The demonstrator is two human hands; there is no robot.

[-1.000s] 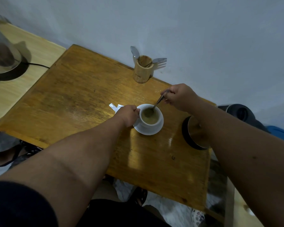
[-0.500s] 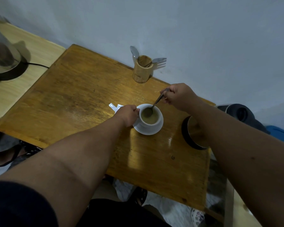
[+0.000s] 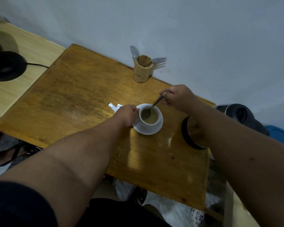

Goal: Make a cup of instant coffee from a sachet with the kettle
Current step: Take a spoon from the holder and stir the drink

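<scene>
A white cup (image 3: 152,124) of light brown coffee stands on a white saucer (image 3: 157,130) near the middle of the wooden table (image 3: 72,99). My left hand (image 3: 127,114) grips the cup's left side, hiding its handle. My right hand (image 3: 177,97) holds a metal spoon (image 3: 156,103) whose bowl dips into the coffee. A torn white sachet (image 3: 114,106) lies just left of my left hand. A steel kettle (image 3: 194,133) sits on the table's right edge, partly hidden under my right forearm. The black kettle base (image 3: 6,66) rests at far left.
A wooden holder (image 3: 142,69) with a spoon and a fork stands at the table's back edge by the wall. A pale side table (image 3: 31,51) carries the base and its cord. Dark and blue items lie right of the table.
The spoon has shifted inside the cup as my right hand moved slightly. At far left, where the earlier frames show a steel kettle body, a blurred kettle body shows above the black base.
</scene>
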